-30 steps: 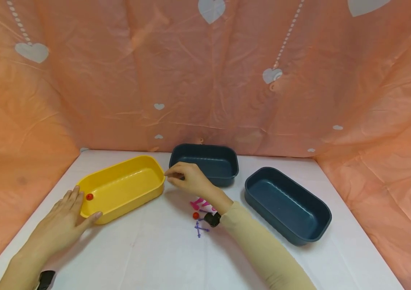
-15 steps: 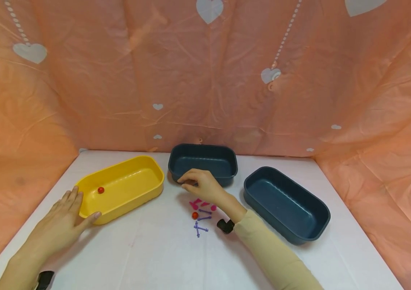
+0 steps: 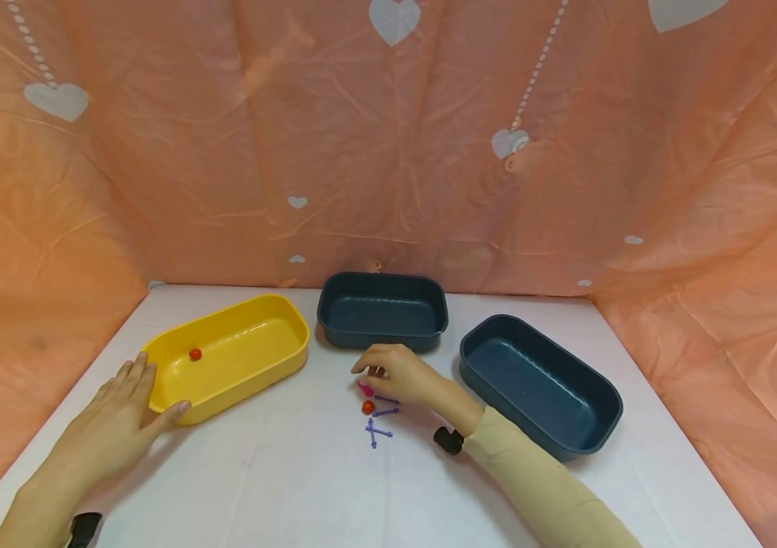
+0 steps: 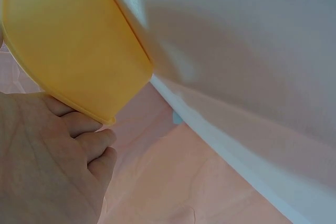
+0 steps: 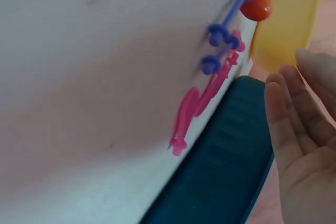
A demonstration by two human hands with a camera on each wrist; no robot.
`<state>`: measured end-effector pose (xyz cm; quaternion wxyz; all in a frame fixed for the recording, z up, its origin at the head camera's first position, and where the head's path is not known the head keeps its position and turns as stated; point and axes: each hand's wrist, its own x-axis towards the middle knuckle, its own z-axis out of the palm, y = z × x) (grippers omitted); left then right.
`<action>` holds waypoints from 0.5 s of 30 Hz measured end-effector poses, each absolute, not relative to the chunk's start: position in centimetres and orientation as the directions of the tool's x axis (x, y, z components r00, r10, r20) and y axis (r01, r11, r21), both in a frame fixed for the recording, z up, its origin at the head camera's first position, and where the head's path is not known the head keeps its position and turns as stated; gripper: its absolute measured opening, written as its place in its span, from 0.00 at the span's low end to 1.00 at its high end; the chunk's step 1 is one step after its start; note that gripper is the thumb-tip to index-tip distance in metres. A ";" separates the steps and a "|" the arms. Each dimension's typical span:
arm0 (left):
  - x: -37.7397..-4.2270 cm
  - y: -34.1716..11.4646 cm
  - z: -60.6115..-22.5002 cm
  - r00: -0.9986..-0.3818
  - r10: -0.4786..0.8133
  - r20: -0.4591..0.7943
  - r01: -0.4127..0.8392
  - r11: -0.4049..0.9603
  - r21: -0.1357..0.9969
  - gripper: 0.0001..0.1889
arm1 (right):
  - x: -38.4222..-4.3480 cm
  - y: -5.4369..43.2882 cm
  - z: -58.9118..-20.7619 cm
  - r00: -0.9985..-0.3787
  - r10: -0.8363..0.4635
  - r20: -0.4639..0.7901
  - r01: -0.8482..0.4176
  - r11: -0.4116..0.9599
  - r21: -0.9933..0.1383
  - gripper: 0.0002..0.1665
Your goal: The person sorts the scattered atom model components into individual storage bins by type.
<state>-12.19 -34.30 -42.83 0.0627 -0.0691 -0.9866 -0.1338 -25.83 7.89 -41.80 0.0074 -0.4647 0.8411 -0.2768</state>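
Pink plastic pieces [image 3: 365,389] lie on a white surface [image 3: 292,472], partly covered in the head view by a person's right hand [image 3: 398,373]. The hand hovers just above them, its grip loose, the fingers bent and the thumb slightly apart, with nothing visibly held. The right wrist view shows at least two of the slender pieces close together, near purple rods [image 3: 386,412] with knobbed ends. Two of the rods meet in a cross nearest the person, while a red ball [image 3: 368,408] sits just beside the others.

At left, the person's left hand [image 3: 114,415] rests against the end of a yellow tray [image 3: 244,346], fingers extended along the rim and thumb at the near side, its grip not curled around anything. A second red ball [image 3: 195,355] sits inside the tray, toward that same end. Two dark blue trays complete the arc: a rear tray [image 3: 383,312] just beyond the right hand and an angled tray [image 3: 542,384] beside the beige sleeve [image 3: 539,479]. Behind everything hangs a peach-colored cloth [image 3: 395,167] printed with pale hearts.
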 end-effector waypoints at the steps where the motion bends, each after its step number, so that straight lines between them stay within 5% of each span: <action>1: -12.2 -34.3 -42.8 -0.982 0.120 0.147 0.154 0.955 0.254 0.51 | -25.8 8.0 -41.9 -0.556 -0.794 0.246 -0.788 0.409 -0.461 0.11; 7: -12.0 -34.3 -42.9 -0.978 0.126 0.166 0.165 0.955 0.248 0.50 | -25.3 8.2 -42.3 -0.481 -0.845 0.234 -0.838 0.364 -0.408 0.09; 15: -12.0 -34.3 -42.9 -0.980 0.129 0.154 0.166 0.953 0.255 0.50 | -24.5 8.4 -42.2 -0.467 -0.871 0.153 -0.838 0.381 -0.391 0.09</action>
